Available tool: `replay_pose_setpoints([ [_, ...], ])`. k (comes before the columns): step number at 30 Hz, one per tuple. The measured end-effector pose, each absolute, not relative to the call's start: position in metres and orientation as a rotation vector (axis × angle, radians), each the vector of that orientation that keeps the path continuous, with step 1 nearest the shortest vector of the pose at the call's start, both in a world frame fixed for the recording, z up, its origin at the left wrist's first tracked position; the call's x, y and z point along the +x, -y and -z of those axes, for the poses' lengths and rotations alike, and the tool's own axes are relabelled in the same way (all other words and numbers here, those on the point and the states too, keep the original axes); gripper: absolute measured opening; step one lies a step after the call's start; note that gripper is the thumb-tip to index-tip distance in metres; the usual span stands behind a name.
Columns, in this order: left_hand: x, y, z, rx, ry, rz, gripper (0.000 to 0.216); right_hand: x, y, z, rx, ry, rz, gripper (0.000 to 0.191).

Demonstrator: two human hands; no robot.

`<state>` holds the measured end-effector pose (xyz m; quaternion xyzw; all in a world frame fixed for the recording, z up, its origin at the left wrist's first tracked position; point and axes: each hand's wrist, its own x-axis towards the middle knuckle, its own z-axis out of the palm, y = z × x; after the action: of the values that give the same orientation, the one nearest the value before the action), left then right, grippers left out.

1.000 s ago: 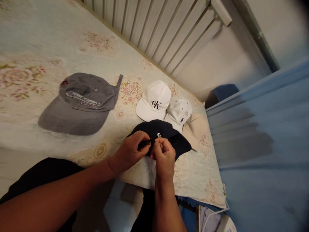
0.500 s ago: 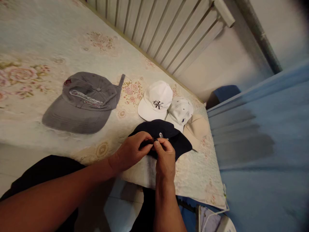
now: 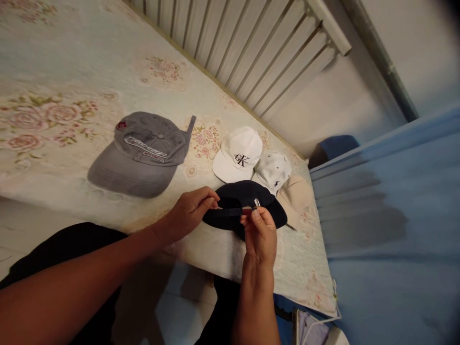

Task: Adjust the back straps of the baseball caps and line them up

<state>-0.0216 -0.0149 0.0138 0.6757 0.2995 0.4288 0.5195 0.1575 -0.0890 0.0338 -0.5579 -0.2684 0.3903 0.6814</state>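
A black cap point(image 3: 247, 191) is in front of me at the edge of the bed, with its back strap point(image 3: 230, 212) turned toward me. My left hand point(image 3: 194, 206) pinches the left end of that strap. With thumb and fingers, my right hand point(image 3: 261, 227) grips the strap's right end, beside a reddish-brown piece. The strap is stretched straight between both hands, across the cap's rear opening. Just behind lie a white cap point(image 3: 242, 146) with black letters and another white cap point(image 3: 273, 167) with a small dark logo. A beige cap point(image 3: 296, 194) is partly hidden to the right.
A grey cap point(image 3: 151, 148) with its strap sticking out lies left on the floral bedspread point(image 3: 143, 28). A slatted headboard point(image 3: 230, 43) borders the far side. Blue curtain point(image 3: 388, 230) hangs at the right, with a dark blue object point(image 3: 338, 146) behind it.
My hands have moved apart, from close together at the strap to its two ends. The strap now shows at full stretch. The view has shifted slightly.
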Motion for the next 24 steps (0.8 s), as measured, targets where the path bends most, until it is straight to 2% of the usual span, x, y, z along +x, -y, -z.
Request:
replay_pose_setpoints([
  [8, -0.019, 0.006, -0.01, 1.515, -0.9, -1.14, 0.009, 0.157, 0.092, -0.036, -1.24, 0.541, -0.904, 0.027],
  [17, -0.005, 0.013, -0.011, 1.604, -0.741, -1.099, 0.01, 0.154, 0.091, -0.041, -1.333, 0.577, -0.896, 0.027],
  [21, 0.009, 0.023, -0.007, 1.772, -0.63, -1.154, 0.023, 0.15, 0.089, -0.039, -1.355, 0.623, -0.886, 0.026],
  [24, 0.021, 0.03, -0.004, 1.98, -0.68, -1.171, 0.024, 0.146, 0.088, -0.035, -1.366, 0.647, -0.866, 0.024],
])
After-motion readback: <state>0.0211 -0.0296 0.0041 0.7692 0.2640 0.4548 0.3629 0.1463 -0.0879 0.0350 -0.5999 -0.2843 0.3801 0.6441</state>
